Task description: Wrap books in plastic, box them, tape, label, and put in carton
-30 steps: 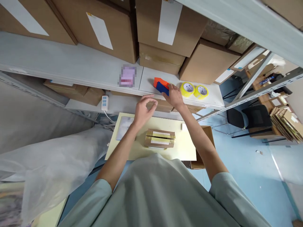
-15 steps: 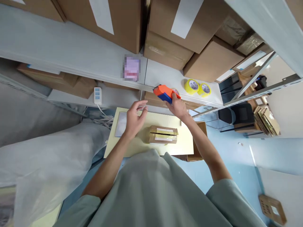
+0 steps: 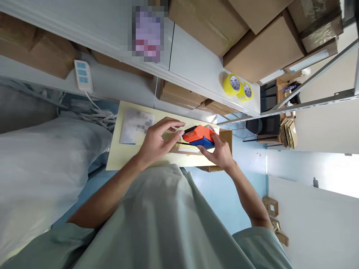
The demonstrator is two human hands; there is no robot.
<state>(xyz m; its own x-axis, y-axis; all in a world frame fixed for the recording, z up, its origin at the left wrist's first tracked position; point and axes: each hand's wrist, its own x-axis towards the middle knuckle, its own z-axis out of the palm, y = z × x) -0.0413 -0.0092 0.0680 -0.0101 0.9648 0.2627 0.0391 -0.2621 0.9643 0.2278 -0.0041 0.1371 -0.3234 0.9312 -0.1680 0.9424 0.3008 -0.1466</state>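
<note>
My right hand grips an orange and blue tape dispenser by its right end, held over the pale yellow table. Just left of its front end is my left hand, thumb and fingers apart with nothing between them; whether a fingertip touches the dispenser I cannot tell. Below the dispenser lies a small cardboard box with clear tape and white labels, partly covered by it and by my hands. A flat sheet in a plastic sleeve rests at the left of the table.
Two yellow tape rolls stand on the grey shelf beside large cartons. A white power strip lies on the lower shelf. An open carton sits right of the table, and a big white plastic bag bulges at the left.
My right hand has brought the tape dispenser from the shelf edge down over the small box. My left hand has come close to its front end. The view has shifted downward.
</note>
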